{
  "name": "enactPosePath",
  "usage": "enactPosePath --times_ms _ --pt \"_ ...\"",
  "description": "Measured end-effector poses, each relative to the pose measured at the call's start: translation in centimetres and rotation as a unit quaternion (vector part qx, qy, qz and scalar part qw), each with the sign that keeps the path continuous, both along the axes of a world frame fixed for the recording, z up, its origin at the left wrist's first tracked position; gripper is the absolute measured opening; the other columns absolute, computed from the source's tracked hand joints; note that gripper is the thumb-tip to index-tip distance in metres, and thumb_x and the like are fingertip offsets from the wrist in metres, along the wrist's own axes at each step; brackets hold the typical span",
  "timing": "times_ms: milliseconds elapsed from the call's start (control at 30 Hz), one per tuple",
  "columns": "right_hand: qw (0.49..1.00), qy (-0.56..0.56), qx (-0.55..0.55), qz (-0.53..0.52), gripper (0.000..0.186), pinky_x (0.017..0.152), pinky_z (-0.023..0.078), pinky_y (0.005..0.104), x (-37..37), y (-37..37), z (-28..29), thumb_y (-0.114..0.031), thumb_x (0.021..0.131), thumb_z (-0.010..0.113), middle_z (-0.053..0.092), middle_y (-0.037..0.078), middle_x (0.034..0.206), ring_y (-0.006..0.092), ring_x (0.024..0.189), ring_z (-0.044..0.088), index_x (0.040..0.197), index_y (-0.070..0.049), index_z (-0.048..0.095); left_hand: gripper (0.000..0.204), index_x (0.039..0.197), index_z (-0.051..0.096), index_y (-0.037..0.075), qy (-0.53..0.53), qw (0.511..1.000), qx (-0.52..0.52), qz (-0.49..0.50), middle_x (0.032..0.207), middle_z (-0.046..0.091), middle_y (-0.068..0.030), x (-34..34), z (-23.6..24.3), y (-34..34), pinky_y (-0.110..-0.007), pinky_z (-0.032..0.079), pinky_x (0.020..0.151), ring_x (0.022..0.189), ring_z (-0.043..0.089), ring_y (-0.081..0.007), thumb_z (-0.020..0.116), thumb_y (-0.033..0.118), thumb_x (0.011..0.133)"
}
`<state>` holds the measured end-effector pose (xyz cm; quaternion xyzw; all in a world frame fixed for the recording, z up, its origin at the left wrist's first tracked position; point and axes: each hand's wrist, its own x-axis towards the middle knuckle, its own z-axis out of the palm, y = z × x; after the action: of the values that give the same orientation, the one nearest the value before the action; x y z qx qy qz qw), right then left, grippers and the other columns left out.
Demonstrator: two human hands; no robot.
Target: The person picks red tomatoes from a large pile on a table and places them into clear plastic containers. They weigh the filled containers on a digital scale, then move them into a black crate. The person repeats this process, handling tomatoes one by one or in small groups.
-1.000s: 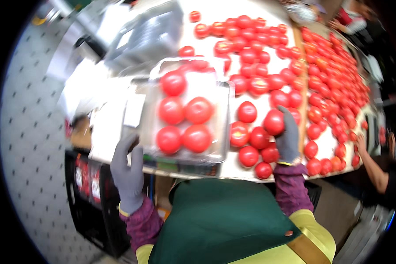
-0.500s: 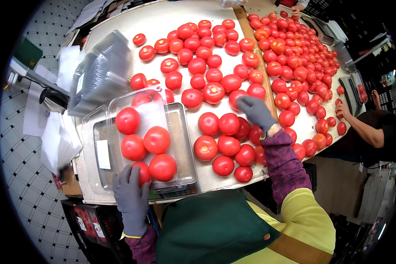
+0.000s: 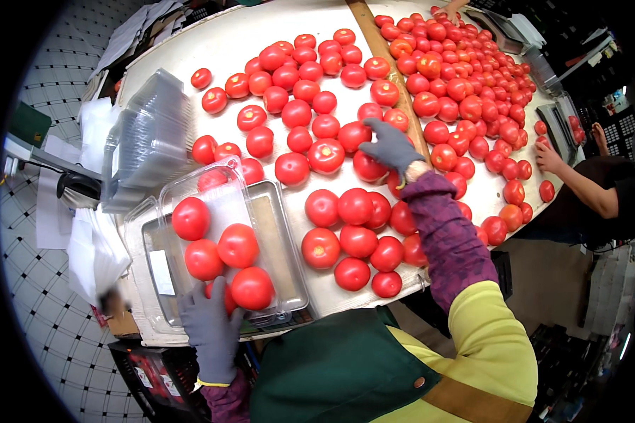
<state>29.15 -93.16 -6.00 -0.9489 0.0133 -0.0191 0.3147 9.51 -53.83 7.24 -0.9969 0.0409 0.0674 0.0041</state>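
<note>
My left hand [image 3: 210, 330], in a grey glove, curls round a red tomato [image 3: 230, 299] at the near end of a clear plastic clamshell box [image 3: 243, 204]. Fingers hide much of that tomato. Several other large tomatoes [image 3: 238, 245] lie in the box, which rests on a metal tray [image 3: 281, 233]. Farther off to the right, my right hand [image 3: 395, 151], gloved too, has its fingers bent over a tomato [image 3: 369, 168] on the white table [image 3: 183, 106]. That tomato still sits among the loose ones; its right side is under the glove.
Nested clear boxes [image 3: 148, 144] stand left of the tomatoes. A wooden strip [image 3: 375, 42] separates my loose tomatoes from a bigger heap [image 3: 465, 92]. At the right, a co-worker's hand [image 3: 548, 156] reaches to that heap. White bags [image 3: 95, 247] hang off the left edge.
My right hand has moved forward onto the tomato it now covers. My left hand stays at the tomato in the box. The whole view has shifted slightly.
</note>
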Motion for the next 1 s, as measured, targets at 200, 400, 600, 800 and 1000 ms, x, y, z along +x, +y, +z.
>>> enactPosePath --times_ms 200,400,600,800,1000 --pt "0.978 0.189 -0.089 0.013 0.074 0.085 0.05 0.0408 3.9 3.7 2.4 -0.024 0.06 0.077 0.057 0.024 0.114 0.0375 0.105 0.059 0.126 -0.009 0.048 0.055 0.106 0.06 0.011 0.029 0.998 0.004 -0.056 0.091 0.057 -0.0125 1.5 1.0 0.1 -0.045 0.04 0.085 0.088 0.054 -0.031 0.082 0.029 0.058" --pt "0.768 0.15 0.616 -0.093 0.065 0.079 0.053 0.0394 0.5 1.5 3.4 -0.039 0.082 0.066 0.059 0.013 0.114 0.026 0.104 0.059 0.129 -0.001 0.042 0.055 0.108 0.059 0.012 0.019 0.997 -0.02 -0.071 0.09 0.057 -0.0119 1.4 0.1 1.5 -0.05 0.038 0.092 0.089 0.054 -0.03 0.08 0.028 0.059" --pt "0.526 0.271 0.806 -0.017 0.068 0.059 0.058 0.0449 -2.4 1.7 3.6 -0.055 0.084 0.06 0.059 0.023 0.116 0.0442 0.088 0.065 0.133 -0.012 0.041 0.054 0.108 0.059 0.014 -0.052 0.992 -0.086 -0.076 0.086 0.057 -0.0099 0.6 -0.2 2.2 -0.056 0.033 0.101 0.088 0.055 -0.0299 0.078 0.029 0.06" --pt "0.472 0.233 0.85 -0.035 0.079 0.073 0.057 0.0604 -9.3 6.3 6.4 -0.058 0.083 0.059 0.047 0.027 0.128 0.0474 0.107 0.056 0.137 -0.006 0.032 0.052 0.115 0.059 0.015 -0.048 0.994 -0.056 -0.08 0.089 0.06 -0.0109 0.1 -0.1 3.0 -0.048 0.04 0.097 0.087 0.058 -0.0304 0.075 0.027 0.067" --pt "0.852 0.001 0.524 0.015 0.056 0.085 0.056 0.0504 -18.3 11.0 7.3 -0.013 0.087 0.066 0.048 0.024 0.129 0.0374 0.11 0.058 0.133 -0.006 0.034 0.034 0.11 0.061 0.011 -0.136 0.973 -0.173 -0.072 0.094 0.063 -0.0108 -0.9 0.7 5.9 -0.041 0.047 0.085 0.089 0.059 -0.0292 0.07 0.013 0.077"
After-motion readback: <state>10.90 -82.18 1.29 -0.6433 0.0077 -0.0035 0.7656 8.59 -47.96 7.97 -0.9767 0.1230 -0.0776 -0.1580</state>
